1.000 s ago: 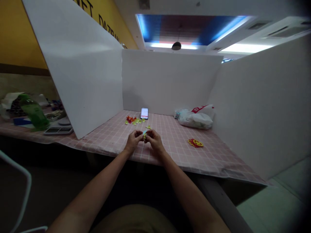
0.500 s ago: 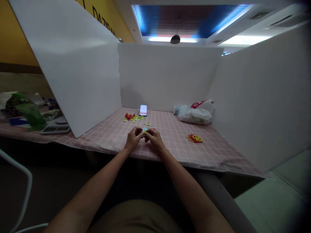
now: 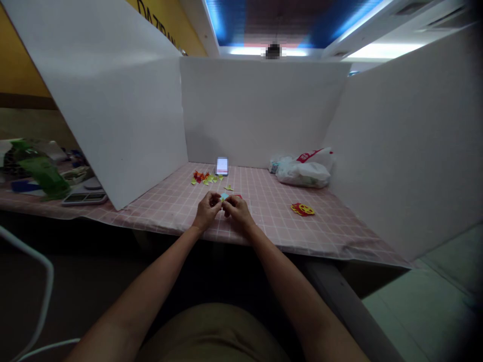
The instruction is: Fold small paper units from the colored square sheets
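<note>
My left hand (image 3: 207, 210) and my right hand (image 3: 237, 211) meet above the front middle of the table, fingertips pinched together. Between them is a small yellow piece (image 3: 223, 200), mostly covered by the fingers; its exact kind is too small to make out. Just behind the fingertips shows a light blue piece (image 3: 225, 195), and a bit of red (image 3: 238, 196) peeks out behind my right hand. Farther back lies a single yellow-green folded piece (image 3: 228, 188). Beyond it, to the left, are several yellow-green pieces (image 3: 210, 179) beside a cluster of red and orange pieces (image 3: 200, 176).
A phone (image 3: 222, 166) stands upright at the back. White plastic bags (image 3: 304, 173) lie at the back right, and red and yellow cut-out shapes (image 3: 302, 209) at the right. White panels (image 3: 260, 110) enclose the checked table. Outside the left panel are a green bottle (image 3: 43, 171) and a scale (image 3: 85, 197).
The view has tilted slightly downward, so everything sits a little higher in the picture. Both hands stay together around the small yellow piece, with only slight finger movement.
</note>
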`<state>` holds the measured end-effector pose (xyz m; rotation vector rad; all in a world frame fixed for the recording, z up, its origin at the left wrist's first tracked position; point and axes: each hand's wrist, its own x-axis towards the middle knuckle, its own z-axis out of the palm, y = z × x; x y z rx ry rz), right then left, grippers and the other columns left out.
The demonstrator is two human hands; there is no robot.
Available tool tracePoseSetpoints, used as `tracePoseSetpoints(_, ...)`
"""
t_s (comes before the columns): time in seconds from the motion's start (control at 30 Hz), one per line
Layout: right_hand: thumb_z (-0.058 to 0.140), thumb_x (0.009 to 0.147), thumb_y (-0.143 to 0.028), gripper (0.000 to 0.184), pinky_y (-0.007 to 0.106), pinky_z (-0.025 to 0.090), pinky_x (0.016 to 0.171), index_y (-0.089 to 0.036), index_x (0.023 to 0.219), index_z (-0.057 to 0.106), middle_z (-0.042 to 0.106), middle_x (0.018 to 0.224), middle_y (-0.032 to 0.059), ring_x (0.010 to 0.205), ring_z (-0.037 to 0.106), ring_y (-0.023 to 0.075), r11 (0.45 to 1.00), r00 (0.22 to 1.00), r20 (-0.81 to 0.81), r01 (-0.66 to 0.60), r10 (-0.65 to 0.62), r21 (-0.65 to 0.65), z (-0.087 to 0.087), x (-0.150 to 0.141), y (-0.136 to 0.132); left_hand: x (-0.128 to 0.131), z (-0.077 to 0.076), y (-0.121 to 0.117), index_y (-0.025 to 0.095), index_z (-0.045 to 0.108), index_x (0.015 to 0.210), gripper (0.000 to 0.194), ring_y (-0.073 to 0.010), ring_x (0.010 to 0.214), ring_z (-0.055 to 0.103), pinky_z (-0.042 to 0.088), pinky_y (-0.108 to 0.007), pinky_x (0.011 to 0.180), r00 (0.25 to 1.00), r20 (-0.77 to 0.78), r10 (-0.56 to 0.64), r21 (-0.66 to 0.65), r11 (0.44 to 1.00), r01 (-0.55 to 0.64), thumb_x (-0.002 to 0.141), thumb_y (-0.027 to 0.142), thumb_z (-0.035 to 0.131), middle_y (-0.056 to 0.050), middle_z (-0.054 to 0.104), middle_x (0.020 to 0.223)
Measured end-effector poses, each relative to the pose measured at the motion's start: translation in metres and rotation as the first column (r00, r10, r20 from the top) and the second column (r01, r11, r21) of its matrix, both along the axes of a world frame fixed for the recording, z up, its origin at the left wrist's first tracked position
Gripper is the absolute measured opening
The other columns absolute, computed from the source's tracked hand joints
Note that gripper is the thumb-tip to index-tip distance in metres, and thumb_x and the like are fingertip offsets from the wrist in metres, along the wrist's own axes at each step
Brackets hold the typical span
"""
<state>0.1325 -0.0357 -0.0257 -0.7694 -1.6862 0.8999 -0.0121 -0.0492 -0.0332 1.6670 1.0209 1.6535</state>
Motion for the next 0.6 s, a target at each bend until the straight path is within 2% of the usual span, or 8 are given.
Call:
tracePoseSetpoints(0.2, 0.057, 0.082, -0.029, 0.018, 0.022, 0.040, 0.048, -0.018, 0.068, 0.060, 0.059, 0.056, -0.0016, 0.048, 0.054, 0.0106, 0.999, 0.999, 0.024, 0.032, -0.032, 0.019, 0.0014, 0.0009, -0.0005, 0.0005, 0.0027, -0.0024, 0.018, 0.057, 0.092, 0.022, -0.0132, 0.067, 0.061, 0.049, -0.026, 0.064, 1.000, -0.023, -0.003, -0.031, 1.000, 0.002, 0.078, 0.030, 0.069, 0.000, 0.062, 0.080)
tracePoseSetpoints(0.37, 0.056, 0.082, -0.027, 0.018, 0.022, 0.040, 0.048, -0.018, 0.067, 0.059, 0.059, 0.056, -0.0014, 0.049, 0.055, 0.0110, 0.998, 0.998, 0.029, 0.058, -0.060, 0.036, 0.0005, 0.0013, -0.0002, -0.0006, 0.0063, -0.0047, 0.017, 0.063, 0.074, 0.015, -0.0138, 0.060, 0.058, 0.045, -0.027, 0.062, 0.994, -0.113, 0.009, -0.059, 0.998, -0.016, 0.080, 0.030, 0.065, 0.000, 0.062, 0.065)
tracePoseSetpoints(0.6, 0.056, 0.079, -0.024, 0.015, 0.023, 0.039, 0.049, -0.018, 0.065, 0.058, 0.057, 0.054, -0.0022, 0.048, 0.053, 0.0115, 0.997, 0.997, 0.029, 0.064, -0.065, 0.036, -0.0002, -0.0007, 0.0001, -0.0018, 0.0071, -0.0045, 0.017, 0.065, 0.070, 0.015, -0.0138, 0.057, 0.057, 0.043, -0.027, 0.062, 0.987, -0.159, 0.031, -0.068, 0.997, -0.043, 0.080, 0.029, 0.064, 0.001, 0.062, 0.060)
